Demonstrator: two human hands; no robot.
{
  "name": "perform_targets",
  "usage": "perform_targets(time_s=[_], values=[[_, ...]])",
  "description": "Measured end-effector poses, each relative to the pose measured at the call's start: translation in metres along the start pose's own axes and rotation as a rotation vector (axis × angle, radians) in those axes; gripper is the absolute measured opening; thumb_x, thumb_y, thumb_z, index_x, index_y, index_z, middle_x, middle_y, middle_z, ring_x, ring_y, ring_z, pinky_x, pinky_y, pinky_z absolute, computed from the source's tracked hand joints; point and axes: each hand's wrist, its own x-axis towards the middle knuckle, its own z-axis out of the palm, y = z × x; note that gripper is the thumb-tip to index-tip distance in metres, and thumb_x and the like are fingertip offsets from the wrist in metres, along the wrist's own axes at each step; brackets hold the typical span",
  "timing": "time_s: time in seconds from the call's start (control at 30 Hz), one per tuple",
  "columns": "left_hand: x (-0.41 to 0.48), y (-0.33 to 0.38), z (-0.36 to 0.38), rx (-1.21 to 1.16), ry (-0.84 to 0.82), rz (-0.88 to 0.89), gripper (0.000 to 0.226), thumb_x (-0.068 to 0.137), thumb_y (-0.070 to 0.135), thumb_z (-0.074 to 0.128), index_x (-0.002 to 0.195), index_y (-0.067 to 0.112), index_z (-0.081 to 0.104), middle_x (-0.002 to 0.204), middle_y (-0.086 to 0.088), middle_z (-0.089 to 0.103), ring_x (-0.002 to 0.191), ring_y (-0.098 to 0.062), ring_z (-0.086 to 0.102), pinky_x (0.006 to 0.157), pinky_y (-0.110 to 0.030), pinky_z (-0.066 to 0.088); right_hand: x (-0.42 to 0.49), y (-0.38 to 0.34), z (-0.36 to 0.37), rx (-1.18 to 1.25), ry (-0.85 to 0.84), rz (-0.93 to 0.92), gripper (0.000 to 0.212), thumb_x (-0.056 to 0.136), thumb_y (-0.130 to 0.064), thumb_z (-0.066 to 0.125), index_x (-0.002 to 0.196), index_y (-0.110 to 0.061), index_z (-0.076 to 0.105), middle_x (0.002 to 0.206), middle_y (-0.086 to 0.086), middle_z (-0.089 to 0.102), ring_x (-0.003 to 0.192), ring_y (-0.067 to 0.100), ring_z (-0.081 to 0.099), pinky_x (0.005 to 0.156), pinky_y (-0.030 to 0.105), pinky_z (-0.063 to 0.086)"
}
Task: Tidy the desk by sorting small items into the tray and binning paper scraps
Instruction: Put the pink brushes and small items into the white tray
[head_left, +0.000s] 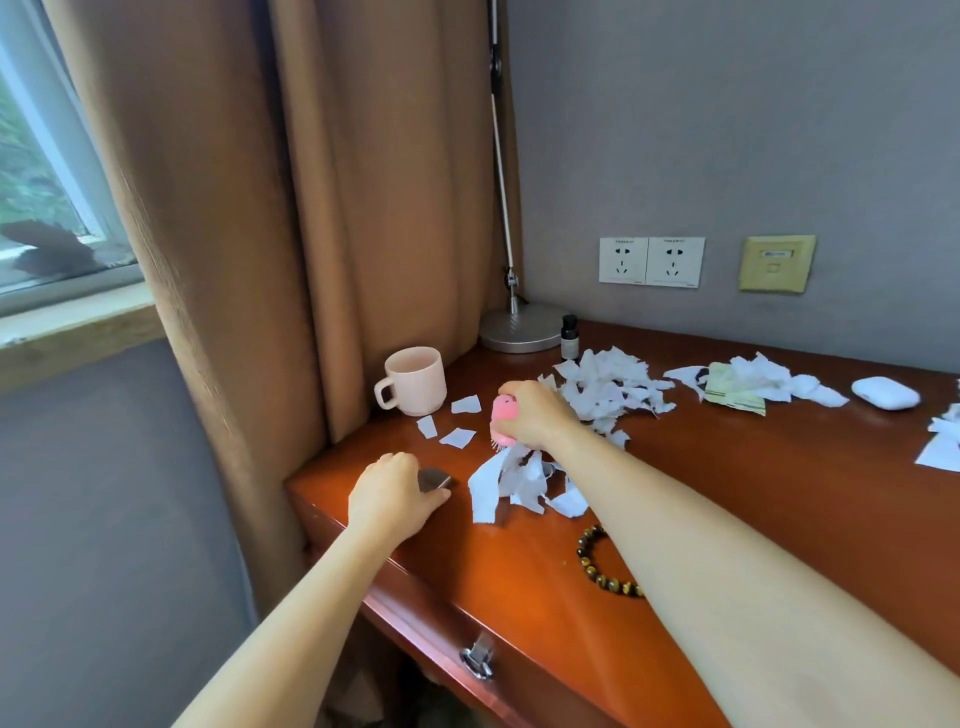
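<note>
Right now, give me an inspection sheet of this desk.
Surface: red-brown wooden desk, drawer handle on the front.
Job's things: torn paper scraps heaped mid-desk, more under the right hand; bead bracelet; white earbud case; small dark bottle. No tray or bin seen.
Clutter: pink mug; lamp base.
Hands: left hand rests on a small grey object; right hand grips a pink brush.
Cables: nothing seen.
Surroundings: curtain, window, wall sockets.
</note>
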Motion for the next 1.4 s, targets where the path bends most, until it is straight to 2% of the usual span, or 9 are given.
perform_targets(time_s=[0.13,0.4,0.5,0.6,0.7,0.9,1.13,1.27,1.4], values=[[0.003,0.003,-0.004,-0.025,-0.056,-0.029,0.036,0.083,0.049,0.063,0.091,0.014,0.062,0.082,0.000,0.059,0.071,-0.015,0.059,0.049,-0.017,0.039,-0.001,0.009,-0.004,0.053,0.028,-0.012,0.042,0.090,-0.021,0.059,0.130,-0.017,0.050,0.129,0.009,0.056,0.114,0.026,0.055,0.086,0.033,0.049],[0.005,0.012,-0.018,-0.604,-0.137,-0.198,0.039,0.084,0.044,0.065,0.070,0.008,0.068,0.066,-0.004,0.062,0.061,-0.013,0.058,0.059,-0.024,0.046,-0.013,0.030,-0.031,0.300,0.184,-0.048,0.040,0.090,-0.019,0.059,0.128,-0.017,0.047,0.130,0.008,0.052,0.118,0.024,0.052,0.086,0.031,0.046],[-0.006,0.030,-0.038,-0.982,-0.250,-0.301,0.034,0.085,0.037,0.065,0.087,0.004,0.065,0.089,-0.010,0.063,0.070,-0.015,0.062,0.055,-0.017,0.053,-0.025,0.033,-0.051,0.321,0.214,-0.106,0.045,0.091,-0.015,0.057,0.134,-0.022,0.043,0.137,0.007,0.047,0.124,0.026,0.048,0.088,0.033,0.048],[-0.018,0.051,-0.057,-1.388,-0.441,-0.345,0.033,0.087,0.028,0.064,0.108,0.004,0.054,0.114,-0.015,0.056,0.093,-0.020,0.062,0.075,-0.027,0.055,-0.042,0.038,-0.073,0.300,0.203,-0.140,0.052,0.095,-0.014,0.051,0.143,-0.028,0.035,0.145,0.008,0.038,0.131,0.027,0.041,0.101,0.041,0.043],[-0.028,0.078,-0.066,-1.539,-0.562,-0.361,0.036,0.090,0.024,0.060,0.117,0.008,0.043,0.112,-0.015,0.054,0.096,-0.023,0.060,0.076,-0.030,0.053,-0.065,0.049,-0.097,0.268,0.225,-0.146,0.049,0.097,-0.016,0.047,0.143,-0.029,0.037,0.144,0.010,0.038,0.131,0.028,0.041,0.103,0.038,0.040],[-0.053,0.148,-0.067,-1.654,-0.759,-0.252,0.040,0.099,0.024,0.046,0.135,0.013,0.034,0.117,-0.019,0.053,0.098,-0.023,0.061,0.069,-0.028,0.056,-0.115,0.088,-0.146,0.203,0.336,-0.088,0.041,0.095,-0.017,0.049,0.135,-0.026,0.047,0.133,0.010,0.046,0.120,0.027,0.048,0.081,0.025,0.041],[-0.088,0.251,-0.059,-1.585,-0.832,-0.067,0.020,0.100,0.017,0.043,0.111,0.001,0.048,0.101,-0.020,0.066,0.088,-0.022,0.068,0.072,-0.029,0.059,-0.192,0.165,-0.218,0.157,0.485,0.086,0.024,0.089,-0.017,0.056,0.113,-0.017,0.059,0.105,0.004,0.058,0.091,0.019,0.052,0.061,0.022,0.040],[-0.110,0.312,-0.048,-1.441,-0.861,0.117,0.021,0.101,0.019,0.041,0.103,0.006,0.057,0.091,-0.010,0.070,0.078,-0.015,0.068,0.066,-0.025,0.057,-0.238,0.215,-0.257,0.183,0.618,0.242,0.016,0.086,-0.023,0.062,0.099,-0.013,0.061,0.089,0.004,0.065,0.082,0.025,0.061,0.068,0.031,0.051],[-0.134,0.373,-0.034,-1.356,-0.796,0.194,0.014,0.097,0.015,0.049,0.086,0.012,0.058,0.090,-0.010,0.064,0.082,-0.019,0.062,0.068,-0.029,0.055,-0.283,0.265,-0.290,0.262,0.719,0.404,0.023,0.080,-0.026,0.072,0.092,-0.012,0.059,0.086,0.006,0.062,0.067,0.022,0.063,0.058,0.031,0.056]])
